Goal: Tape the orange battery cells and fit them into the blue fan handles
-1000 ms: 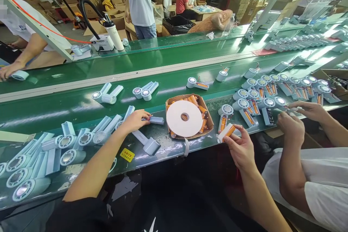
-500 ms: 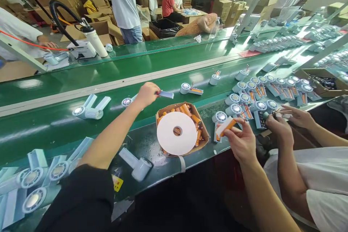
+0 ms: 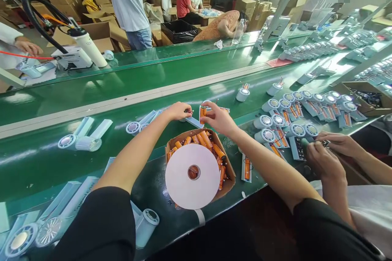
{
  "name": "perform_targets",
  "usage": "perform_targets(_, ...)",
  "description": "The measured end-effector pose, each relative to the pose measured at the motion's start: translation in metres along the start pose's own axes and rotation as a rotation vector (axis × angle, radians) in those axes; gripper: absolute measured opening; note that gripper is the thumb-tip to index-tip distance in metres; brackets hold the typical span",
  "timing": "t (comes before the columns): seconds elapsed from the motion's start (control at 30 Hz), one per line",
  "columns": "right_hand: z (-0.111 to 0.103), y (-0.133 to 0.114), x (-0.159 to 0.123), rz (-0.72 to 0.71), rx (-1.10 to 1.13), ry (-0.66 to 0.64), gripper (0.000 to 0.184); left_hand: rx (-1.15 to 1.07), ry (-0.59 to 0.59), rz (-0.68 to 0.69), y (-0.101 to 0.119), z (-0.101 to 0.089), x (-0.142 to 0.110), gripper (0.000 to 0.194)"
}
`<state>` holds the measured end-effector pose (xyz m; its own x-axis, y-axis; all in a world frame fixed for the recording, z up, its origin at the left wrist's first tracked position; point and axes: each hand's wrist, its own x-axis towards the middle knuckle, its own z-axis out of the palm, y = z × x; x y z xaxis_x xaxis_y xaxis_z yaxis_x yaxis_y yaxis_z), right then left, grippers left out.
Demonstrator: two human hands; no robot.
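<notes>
My right hand [image 3: 220, 119] pinches an orange cylindrical battery [image 3: 203, 115] with a white strip on its side, upright over the end of a pale blue handle shell [image 3: 194, 122]. Beside it, my left hand [image 3: 179, 111] is closed at the shell's other end; what its fingertips pinch is too small to make out. Just below both hands stands a cardboard box [image 3: 230, 184] of orange batteries [image 3: 206, 140]. A large white roll of tape [image 3: 180, 179] lies on top of the box, with its loose end hanging at the table edge.
Pale blue fan bodies [image 3: 87, 142] lie on the green belt at left. More, with orange batteries in their handles [image 3: 280, 135], crowd the right. A co-worker's hands [image 3: 329, 157] work at the right. An open handle with a battery [image 3: 246, 168] lies by the table edge.
My right hand has carried the battery leftward and forward from the right of the box to the handle shell. My left hand has moved slightly right and nearer, beside it.
</notes>
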<state>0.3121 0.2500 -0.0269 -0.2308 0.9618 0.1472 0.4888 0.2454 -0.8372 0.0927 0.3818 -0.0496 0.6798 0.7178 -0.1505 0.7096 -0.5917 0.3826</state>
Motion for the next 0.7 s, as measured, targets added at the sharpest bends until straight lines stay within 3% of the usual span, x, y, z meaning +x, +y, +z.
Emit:
perform_targets(0.13, 0.007, 0.006, 0.026, 0.038, -0.424, -0.142, 0.039, 0.015, 0.034, -0.037, 0.006, 0.005, 0.005, 0.023)
perform_targets(0.3, 0.009, 0.003, 0.028, 0.073, -0.8, -0.247, 0.041, 0.02, 0.052, -0.059, 0.013, 0.006, 0.011, 0.017)
perform_targets(0.7, 0.006, -0.004, 0.032, 0.127, -0.946, -0.344, 0.051, 0.01, 0.153, -0.146, 0.028, 0.013, 0.02, 0.02)
